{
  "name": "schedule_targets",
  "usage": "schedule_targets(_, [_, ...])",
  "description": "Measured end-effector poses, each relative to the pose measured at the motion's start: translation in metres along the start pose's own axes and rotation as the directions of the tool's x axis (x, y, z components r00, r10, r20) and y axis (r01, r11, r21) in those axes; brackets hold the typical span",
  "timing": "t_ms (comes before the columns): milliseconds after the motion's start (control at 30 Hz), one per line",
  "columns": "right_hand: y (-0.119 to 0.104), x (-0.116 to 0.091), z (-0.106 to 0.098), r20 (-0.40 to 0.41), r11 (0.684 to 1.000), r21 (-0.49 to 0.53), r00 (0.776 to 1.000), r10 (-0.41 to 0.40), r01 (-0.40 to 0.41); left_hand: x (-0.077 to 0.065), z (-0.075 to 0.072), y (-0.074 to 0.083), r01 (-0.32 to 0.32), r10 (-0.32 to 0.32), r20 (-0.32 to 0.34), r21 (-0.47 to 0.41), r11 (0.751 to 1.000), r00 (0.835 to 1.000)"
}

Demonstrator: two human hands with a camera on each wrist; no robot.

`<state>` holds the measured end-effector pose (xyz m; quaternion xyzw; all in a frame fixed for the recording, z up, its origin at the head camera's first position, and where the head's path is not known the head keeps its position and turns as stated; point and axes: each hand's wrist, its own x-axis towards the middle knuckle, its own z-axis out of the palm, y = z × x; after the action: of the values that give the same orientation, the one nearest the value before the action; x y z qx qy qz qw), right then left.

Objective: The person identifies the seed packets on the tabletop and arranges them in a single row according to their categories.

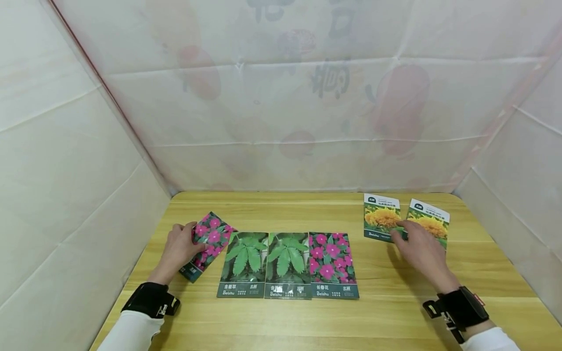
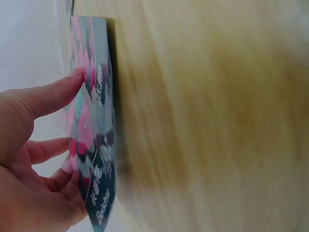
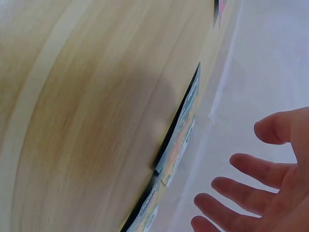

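Observation:
At the left, my left hand (image 1: 181,247) holds a pink-flower seed packet (image 1: 210,238) across its width, thumb on one edge and fingers on the other. The packet lies aslant, its upper right corner close to the row beside it. In the left wrist view the thumb (image 2: 60,92) presses on the pink printed side. My right hand (image 1: 422,251) hovers with parted fingers over two yellow-flower seed packets, one at left (image 1: 381,218) and one at right (image 1: 432,222); the hand partly covers the right one. Nothing is between the fingers in the right wrist view.
Between the hands lie two green-leaf seed packets, left (image 1: 242,265) and right (image 1: 287,265), and another pink-flower packet (image 1: 332,265), edge to edge. The wooden table (image 1: 281,326) ends at a white fabric wall (image 1: 263,107) behind, with more fabric on both sides.

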<state>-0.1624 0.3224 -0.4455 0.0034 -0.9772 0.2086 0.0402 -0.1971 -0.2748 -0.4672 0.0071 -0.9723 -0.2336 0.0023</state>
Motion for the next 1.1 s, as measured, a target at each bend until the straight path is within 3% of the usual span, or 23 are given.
schedule_targets(267, [-0.001,-0.001,0.001,-0.050,0.999,-0.001,0.998,-0.033,0.033,0.006,-0.005,-0.009,0.035,-0.035,0.018,-0.025,0.999,0.999])
schedule_targets(500, [-0.001,0.000,0.002,-0.036,0.999,-0.006,0.998,-0.043,0.042,0.010,-0.014,-0.022,0.047,-0.048,-0.007,-0.063,0.997,0.999])
schedule_targets(767, [-0.003,-0.001,0.003,-0.029,0.999,-0.012,0.999,-0.042,0.041,0.011,-0.024,-0.018,0.094,-0.097,-0.022,-0.119,0.989,0.995])
schedule_targets(933, [-0.005,-0.001,0.003,-0.034,1.000,-0.001,0.999,-0.029,0.029,0.013,-0.030,-0.014,0.079,-0.097,-0.108,-0.157,0.984,0.989])
schedule_targets(1100, [-0.010,-0.002,0.004,-0.059,0.999,0.028,0.998,-0.035,0.036,0.015,-0.037,0.000,0.072,-0.132,-0.248,-0.238,0.969,0.960])
